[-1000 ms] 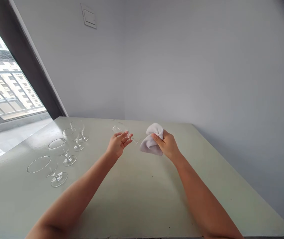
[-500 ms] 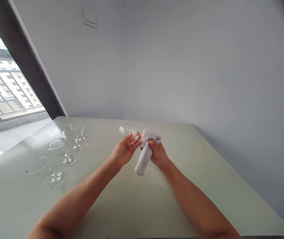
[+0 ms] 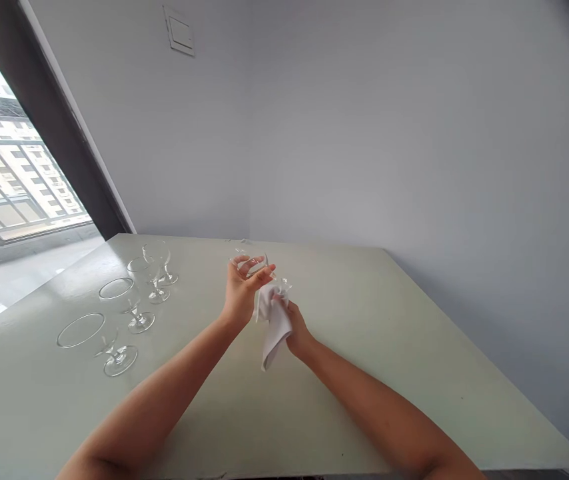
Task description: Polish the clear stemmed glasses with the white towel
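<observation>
Above the middle of the table, my left hand (image 3: 241, 288) curls its fingers around the bowl of a clear stemmed glass (image 3: 254, 265). The bowl is partly hidden by the fingers. Below and to the right, my right hand (image 3: 294, 327) grips a white cloth (image 3: 277, 327) by the glass's foot end. One end of the cloth hangs down toward me. Whether the right fingers also touch the glass under the cloth cannot be made out.
Several stemmed glasses stand upright in a row on the left, the nearest glass (image 3: 120, 360) closest to me. They rest on a pale table (image 3: 374, 400). Walls meet its far and right sides; a window (image 3: 9, 153) lies at far left.
My left hand has turned and now wraps the bowl from the side. The cloth and my right hand have moved left and down, and the glass has tipped its foot end toward the right.
</observation>
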### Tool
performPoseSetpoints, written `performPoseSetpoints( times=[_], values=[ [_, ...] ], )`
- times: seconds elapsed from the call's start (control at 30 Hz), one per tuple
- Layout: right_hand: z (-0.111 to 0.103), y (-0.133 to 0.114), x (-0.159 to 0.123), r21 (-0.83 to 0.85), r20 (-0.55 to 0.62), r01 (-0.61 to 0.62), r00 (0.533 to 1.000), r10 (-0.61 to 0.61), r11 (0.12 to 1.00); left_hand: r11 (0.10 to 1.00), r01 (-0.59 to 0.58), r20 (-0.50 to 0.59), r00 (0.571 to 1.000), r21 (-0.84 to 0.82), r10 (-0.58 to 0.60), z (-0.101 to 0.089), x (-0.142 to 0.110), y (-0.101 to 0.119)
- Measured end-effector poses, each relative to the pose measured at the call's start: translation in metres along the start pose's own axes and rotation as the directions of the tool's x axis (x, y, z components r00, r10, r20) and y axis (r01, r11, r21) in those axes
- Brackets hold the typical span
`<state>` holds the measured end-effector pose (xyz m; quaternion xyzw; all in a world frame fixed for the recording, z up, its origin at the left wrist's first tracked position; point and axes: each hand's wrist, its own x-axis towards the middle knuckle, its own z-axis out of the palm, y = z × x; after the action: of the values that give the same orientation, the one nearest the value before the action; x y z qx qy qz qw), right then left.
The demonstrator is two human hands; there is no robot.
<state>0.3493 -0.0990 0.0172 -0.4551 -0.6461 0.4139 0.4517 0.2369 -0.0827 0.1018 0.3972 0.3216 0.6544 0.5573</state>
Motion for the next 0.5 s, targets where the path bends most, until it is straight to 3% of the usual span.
performPoseSetpoints(
  times=[0.07,0.17,0.2,0.23,0.33,0.4,0.5],
  values=[
    [-0.006,-0.001,0.001,-0.242,0.06,0.02,0.998,-0.006,0.97,0.996,-0.072,-0.03,0.997,0.054,0.073,-0.003,0.004,0.005],
    [-0.021,-0.01,0.004,-0.65,0.115,0.187,0.982,-0.149,0.737,0.977,-0.161,-0.043,0.985,0.137,0.169,-0.008,0.01,0.008],
    [-0.026,-0.014,0.005,-0.728,0.093,0.196,0.978,-0.188,0.657,0.97,-0.179,-0.042,0.981,0.162,0.188,-0.01,0.011,0.008],
    [-0.03,-0.018,0.007,-0.755,0.045,0.178,0.974,-0.222,0.631,0.964,-0.19,-0.041,0.979,0.186,0.201,-0.011,0.012,0.006],
    [-0.039,-0.028,0.011,-0.671,-0.085,0.185,0.943,-0.322,0.718,0.944,-0.191,-0.007,0.98,0.27,0.201,-0.01,0.01,-0.004],
    [-0.04,-0.03,0.013,-0.592,-0.1,0.248,0.922,-0.375,0.767,0.933,-0.17,0.032,0.985,0.316,0.169,-0.005,0.004,-0.013],
    [-0.039,-0.026,0.016,-0.531,-0.086,0.256,0.932,-0.352,0.808,0.924,-0.134,0.054,0.991,0.359,0.123,0.002,-0.006,-0.027]
  ],
)
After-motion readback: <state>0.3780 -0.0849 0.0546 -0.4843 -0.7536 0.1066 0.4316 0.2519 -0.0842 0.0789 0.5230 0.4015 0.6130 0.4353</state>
